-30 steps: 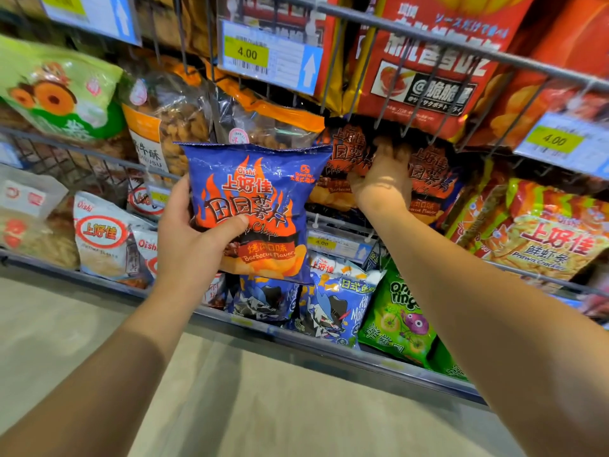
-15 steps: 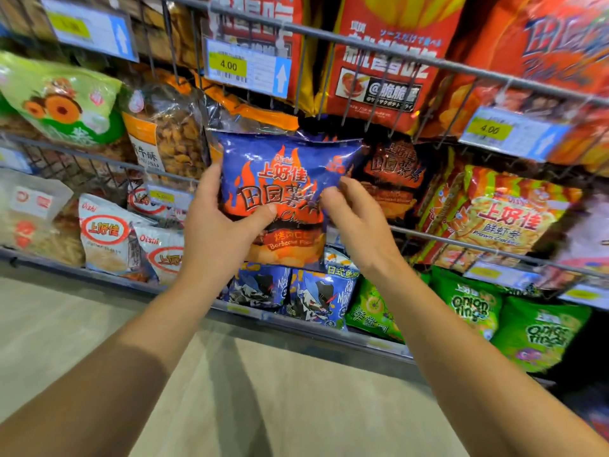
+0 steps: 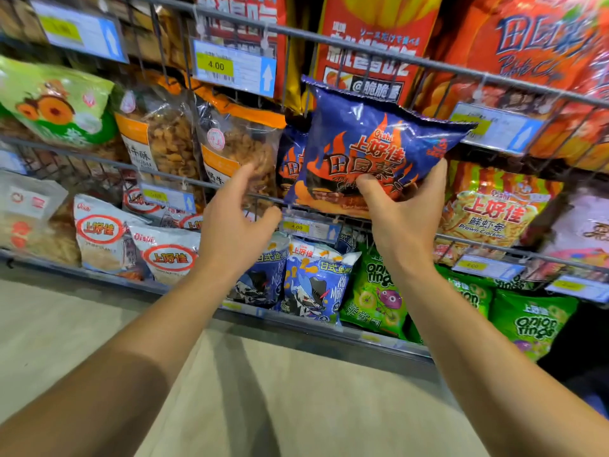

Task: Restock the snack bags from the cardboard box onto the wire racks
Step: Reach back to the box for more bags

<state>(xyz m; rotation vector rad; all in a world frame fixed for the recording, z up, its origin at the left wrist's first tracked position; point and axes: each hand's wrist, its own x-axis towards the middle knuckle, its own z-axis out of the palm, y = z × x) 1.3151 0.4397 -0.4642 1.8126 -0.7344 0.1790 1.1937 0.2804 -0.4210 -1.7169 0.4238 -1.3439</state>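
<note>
The right hand [image 3: 400, 212] holds a shiny, puffy blue chip bag [image 3: 372, 140], fingers curled round its bottom, up against the thin wire rack [image 3: 362, 222]. The left hand [image 3: 237, 222] beside it is open, holding nothing.

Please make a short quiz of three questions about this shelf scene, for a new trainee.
1. True or false: the left hand grips the blue flame bag.
2. Which hand holds that bag? A) left B) right C) both
3. Fill in: the yellow price tag above the clear-window bags reads ____.

Key:
1. False; it is open and off the bag.
2. B; the right hand grips its lower part.
3. 4.00
</note>
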